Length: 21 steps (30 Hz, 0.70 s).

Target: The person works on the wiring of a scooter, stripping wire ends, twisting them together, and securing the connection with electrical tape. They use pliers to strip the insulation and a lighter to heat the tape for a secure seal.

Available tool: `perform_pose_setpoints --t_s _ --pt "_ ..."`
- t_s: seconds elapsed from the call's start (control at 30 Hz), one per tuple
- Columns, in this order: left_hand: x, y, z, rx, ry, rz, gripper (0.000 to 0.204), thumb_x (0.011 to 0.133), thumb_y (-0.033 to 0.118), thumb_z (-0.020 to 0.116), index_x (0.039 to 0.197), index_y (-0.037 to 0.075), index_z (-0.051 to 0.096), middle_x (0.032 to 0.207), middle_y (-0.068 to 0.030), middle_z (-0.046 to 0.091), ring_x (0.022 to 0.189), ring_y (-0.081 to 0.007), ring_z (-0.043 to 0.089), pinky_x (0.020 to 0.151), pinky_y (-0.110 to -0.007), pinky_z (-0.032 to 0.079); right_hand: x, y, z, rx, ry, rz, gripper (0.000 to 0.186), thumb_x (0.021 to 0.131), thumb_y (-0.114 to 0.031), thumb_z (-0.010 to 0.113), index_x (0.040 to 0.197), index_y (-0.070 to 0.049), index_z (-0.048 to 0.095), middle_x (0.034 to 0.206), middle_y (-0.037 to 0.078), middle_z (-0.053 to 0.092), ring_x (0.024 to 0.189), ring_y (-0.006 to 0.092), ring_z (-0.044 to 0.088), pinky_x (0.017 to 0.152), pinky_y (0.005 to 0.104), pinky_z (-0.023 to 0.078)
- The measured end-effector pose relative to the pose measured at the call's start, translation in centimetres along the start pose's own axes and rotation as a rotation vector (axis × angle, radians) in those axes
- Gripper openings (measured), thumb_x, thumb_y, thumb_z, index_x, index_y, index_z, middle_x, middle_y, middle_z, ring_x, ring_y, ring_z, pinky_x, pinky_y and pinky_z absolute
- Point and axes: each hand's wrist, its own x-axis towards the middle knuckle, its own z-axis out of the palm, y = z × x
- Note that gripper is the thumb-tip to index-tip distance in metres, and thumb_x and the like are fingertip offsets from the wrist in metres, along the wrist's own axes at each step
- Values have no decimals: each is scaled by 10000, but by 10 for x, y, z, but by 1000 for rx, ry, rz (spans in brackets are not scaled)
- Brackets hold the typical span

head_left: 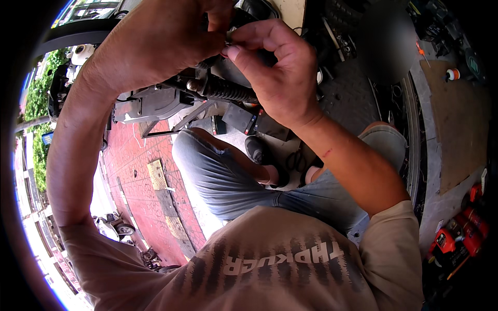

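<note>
My left hand (150,44) reaches across the upper left with its back toward me, and its fingertips are pressed together. My right hand (285,67) comes in from the right, thumb and forefinger pinched. The fingertips of both hands meet around a tiny pale and reddish piece (228,42), too small and covered to name. Just beneath them is the frame of a two-wheeled vehicle, with a dark coil-spring shock absorber (231,90) and a grey plastic housing (150,105).
Black box-shaped batteries (238,118) and black-handled scissors (296,159) lie by my feet. An orange-handled screwdriver (423,51), a white-and-orange spool (453,74), a brown sheet (459,124) and red power tools (445,241) are at the right. A tyre (346,11) stands at the top.
</note>
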Motion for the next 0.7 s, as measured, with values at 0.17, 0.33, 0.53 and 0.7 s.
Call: perform_pose_setpoints --t_s 0.17,0.33,0.53,0.7 --pt "0 -5 4 -16 41 116 156 919 -51 743 783 24 731 864 -108 739 827 -206 726 710 -402 604 2 5 -7 21 -82 29 133 992 -20 782 1106 42 754 905 106 830 837 128 784 789 296 624" --pt "0 9 0 20 35 69 150 905 -41 774 782 31 728 844 -105 724 800 -235 717 693 -421 579 8 -8 -12 162 -142 167 94 1033 -7 742 1089 67 754 965 139 849 917 160 820 839 295 645" --pt "-1 8 0 2 90 146 137 901 -20 801 796 40 736 835 -109 713 775 -258 711 679 -425 568 23 -10 -28 227 -268 307 113 1044 -11 747 1116 69 780 988 124 855 885 142 803 826 275 636" --pt "-7 -3 10 -23 137 167 73 880 5 793 886 21 722 930 -130 722 889 -277 724 792 -419 573 35 -12 -37 249 -354 374 139 1049 -53 772 1126 58 802 987 115 856 853 136 787 804 275 633"
